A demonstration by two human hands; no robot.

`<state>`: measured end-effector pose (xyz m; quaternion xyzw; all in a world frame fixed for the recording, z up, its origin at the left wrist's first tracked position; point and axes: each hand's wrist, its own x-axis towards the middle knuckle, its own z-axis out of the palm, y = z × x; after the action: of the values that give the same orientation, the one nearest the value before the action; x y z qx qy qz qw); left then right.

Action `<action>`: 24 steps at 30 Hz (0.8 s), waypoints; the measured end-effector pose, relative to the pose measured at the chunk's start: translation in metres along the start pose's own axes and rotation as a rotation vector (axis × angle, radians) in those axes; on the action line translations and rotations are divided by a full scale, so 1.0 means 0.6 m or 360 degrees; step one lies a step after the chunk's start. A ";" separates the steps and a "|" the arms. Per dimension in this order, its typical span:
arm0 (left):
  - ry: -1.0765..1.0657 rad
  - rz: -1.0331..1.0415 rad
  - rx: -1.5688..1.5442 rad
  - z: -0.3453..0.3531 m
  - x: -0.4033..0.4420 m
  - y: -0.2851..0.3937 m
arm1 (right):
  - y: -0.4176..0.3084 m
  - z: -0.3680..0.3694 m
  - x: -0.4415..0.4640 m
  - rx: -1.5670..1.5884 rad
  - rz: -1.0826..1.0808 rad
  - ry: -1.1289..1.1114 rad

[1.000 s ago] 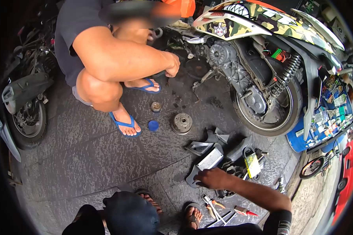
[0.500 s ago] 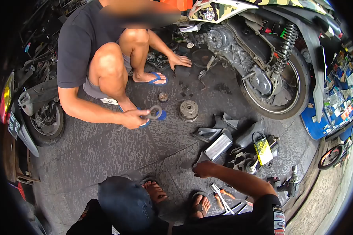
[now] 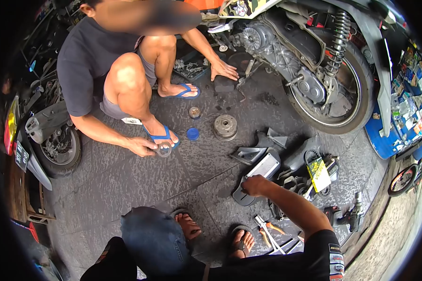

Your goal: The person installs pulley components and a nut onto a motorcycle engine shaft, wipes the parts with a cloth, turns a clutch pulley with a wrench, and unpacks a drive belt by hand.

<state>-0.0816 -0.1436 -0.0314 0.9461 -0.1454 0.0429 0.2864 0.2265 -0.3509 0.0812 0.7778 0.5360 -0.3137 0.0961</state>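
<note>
My right hand (image 3: 254, 186), its fingers curled closed, grips a long black plastic cover (image 3: 243, 197) near the lower end of the cover's pale rectangular panel (image 3: 268, 166); the fingertips are hidden. Beside the cover lie dark angular plastic pieces (image 3: 249, 154), a yellow box (image 3: 318, 175) and a black belt (image 3: 310, 155). Nearer my foot are orange-handled pliers (image 3: 266, 229). My left hand is out of sight. My knee in blue denim (image 3: 152, 243) fills the lower left.
Opposite me a person squats, one hand (image 3: 143, 146) holding a ring (image 3: 164, 150), the other on a dark block (image 3: 224, 84). A round metal clutch part (image 3: 225, 127) and blue lid (image 3: 192, 134) lie between us. A motorcycle wheel (image 3: 330, 127) stands right, a power drill (image 3: 354, 215) lower right.
My right hand has moved up and right along the cover, whose lower end now shows. The other person has lowered the ring and moved the other hand right; the blue lid is now uncovered.
</note>
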 end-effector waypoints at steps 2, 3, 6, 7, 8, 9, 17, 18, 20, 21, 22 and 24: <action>0.0038 -0.0014 0.0007 -0.026 0.014 0.026 | 0.000 0.003 -0.001 -0.0001 -0.0012 -0.0021; 0.0020 -0.0058 0.0078 -0.041 0.024 0.039 | -0.001 0.003 -0.003 -0.0049 -0.0034 -0.0021; -0.0004 -0.0122 0.0122 -0.032 0.019 0.032 | 0.001 0.016 0.000 -0.0051 -0.0058 -0.0047; -0.0005 -0.0141 0.0094 -0.025 0.012 0.028 | 0.002 0.022 0.002 -0.0042 -0.0063 -0.0048; -0.0011 -0.0146 0.0096 -0.024 0.009 0.028 | 0.005 0.026 0.005 -0.0058 -0.0064 -0.0044; -0.0039 -0.0213 0.0134 -0.022 0.007 0.028 | 0.006 0.028 0.007 -0.0075 -0.0066 -0.0040; -0.0139 -0.0149 -0.0052 -0.017 0.007 0.012 | 0.021 0.007 0.023 -0.0017 -0.0165 0.0173; -0.0180 -0.0145 -0.0083 -0.015 0.005 0.010 | 0.023 0.001 0.029 -0.0005 -0.0151 0.0187; -0.0220 -0.0159 -0.0108 -0.021 0.007 0.011 | 0.029 -0.009 0.043 -0.0008 -0.0197 0.0244; -0.0241 -0.0086 -0.0087 -0.032 0.014 0.017 | 0.036 -0.010 0.054 -0.0051 -0.0210 0.0336; -0.0261 -0.0016 -0.0065 -0.039 0.021 0.022 | 0.042 -0.012 0.064 -0.0094 -0.0225 0.0429; -0.0250 0.0016 -0.0116 -0.038 0.021 0.017 | 0.049 -0.022 0.082 -0.0078 -0.0211 0.0483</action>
<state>-0.0727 -0.1423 -0.0050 0.9347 -0.1736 -0.0354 0.3082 0.2692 -0.3180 0.0570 0.7766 0.6021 -0.1851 0.0122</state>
